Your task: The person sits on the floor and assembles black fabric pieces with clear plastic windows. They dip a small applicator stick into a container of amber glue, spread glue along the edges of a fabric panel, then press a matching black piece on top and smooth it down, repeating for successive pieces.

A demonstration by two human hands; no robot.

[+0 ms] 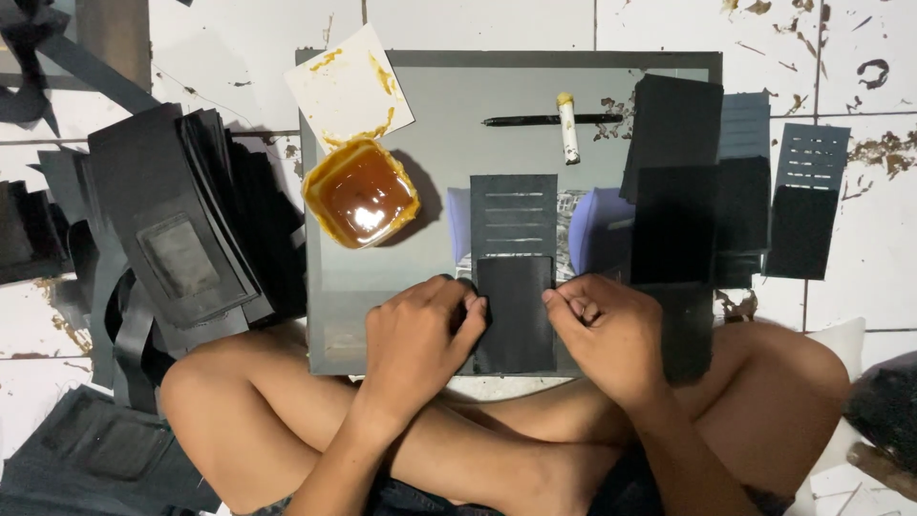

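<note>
The left hand (417,330) presses its curled fingers on the left edge of a black rectangular piece (514,313), gripping nothing; the right hand (604,330), fingers folded in, presses the piece's right edge; the piece lies on the lower half of a dark slotted panel (514,215) on a grey board (449,134) set on the tiled floor (850,57); left of the panel sits a tub of amber glue (361,193); behind it lie a black pen (544,120) and a white stick (568,127); black cut pieces (683,182) overlap at right; a stack of black panels (177,215) lies at left.
</note>
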